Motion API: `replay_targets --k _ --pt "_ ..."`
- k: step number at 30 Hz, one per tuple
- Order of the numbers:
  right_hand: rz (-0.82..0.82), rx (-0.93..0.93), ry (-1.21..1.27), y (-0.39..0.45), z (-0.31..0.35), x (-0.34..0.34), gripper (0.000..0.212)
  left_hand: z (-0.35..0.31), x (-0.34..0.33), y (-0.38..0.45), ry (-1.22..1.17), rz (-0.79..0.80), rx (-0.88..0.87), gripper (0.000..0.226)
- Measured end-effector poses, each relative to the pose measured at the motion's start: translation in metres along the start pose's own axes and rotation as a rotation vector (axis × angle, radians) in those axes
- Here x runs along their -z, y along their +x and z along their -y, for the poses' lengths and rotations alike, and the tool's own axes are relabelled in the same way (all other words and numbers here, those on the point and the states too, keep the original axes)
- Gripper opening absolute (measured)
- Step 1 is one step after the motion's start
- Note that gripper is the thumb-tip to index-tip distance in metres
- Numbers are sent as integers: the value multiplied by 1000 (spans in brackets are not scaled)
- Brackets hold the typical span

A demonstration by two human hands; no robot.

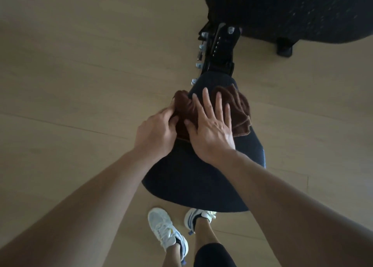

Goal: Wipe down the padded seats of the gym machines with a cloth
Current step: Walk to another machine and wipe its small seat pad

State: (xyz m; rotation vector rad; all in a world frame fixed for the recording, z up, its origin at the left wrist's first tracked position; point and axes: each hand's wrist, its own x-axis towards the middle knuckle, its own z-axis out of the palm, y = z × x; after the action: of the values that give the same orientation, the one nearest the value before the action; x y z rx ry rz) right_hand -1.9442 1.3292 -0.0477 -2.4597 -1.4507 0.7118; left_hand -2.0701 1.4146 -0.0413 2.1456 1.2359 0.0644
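Cloth (238, 109) bunched on the seat's (197, 175) far end.
We flatten it with our right hand (212, 127); our left hand (155, 131) pinches its left edge; unwiped seat runs nearward.

Brown cloth (238, 109) (bunched) lies on padded seat (201, 171).

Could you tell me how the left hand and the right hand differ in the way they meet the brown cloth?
The left hand has curled fingers that pinch the brown cloth at its left edge, while the right hand lies flat on it with fingers spread and straight. The left hand sits at the side of the padded seat; the right hand is over its middle. Both touch the same cloth on that seat.
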Motion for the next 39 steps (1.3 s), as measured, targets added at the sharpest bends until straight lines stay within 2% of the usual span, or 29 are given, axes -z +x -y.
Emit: replay_targets --k 4,11,14,17,18,19,21,23,24,26,27,30,35,39 --pt "24 92 16 -19 32 -11 66 21 5 -39 -61 -102 77 42" --pt "116 315 -47 -46 73 -33 62 34 -15 -121 -561 -315 448 31" --pt "139 383 -17 -65 80 -36 62 32 -34 -155 -706 -332 560 32" --pt "142 349 141 -95 75 -30 67 16 -60 -166 -463 -179 382 48" --pt "131 316 190 -105 69 -28 71 2 -72 -167 -487 -84 390 52" --pt "105 277 223 -115 60 -26 75 -10 -77 -170 -657 -159 502 50" --pt "3 207 230 -135 38 -24 80 -12 -83 -187 -382 -158 287 45" --pt "-93 139 214 -150 17 -24 76 -1 -87 -190 -284 -320 157 68" --pt "-132 102 194 -155 9 -25 71 11 -91 -190 -136 -433 205 74" --pt "-157 24 122 -160 4 -32 66 22 -87 -193 54 -365 181 71" --pt "-152 -3 89 -159 6 -35 65 15 -86 -187 72 -348 174 70" --pt "-118 -44 59 -145 17 -38 69 0 -83 -170 15 -337 300 63" --pt "5 75 56 -107 26 -29 70 1 -67 -143 -109 -402 280 65" --pt "47 121 117 -69 39 -22 67 -2 -33 -112 -200 -235 431 63"
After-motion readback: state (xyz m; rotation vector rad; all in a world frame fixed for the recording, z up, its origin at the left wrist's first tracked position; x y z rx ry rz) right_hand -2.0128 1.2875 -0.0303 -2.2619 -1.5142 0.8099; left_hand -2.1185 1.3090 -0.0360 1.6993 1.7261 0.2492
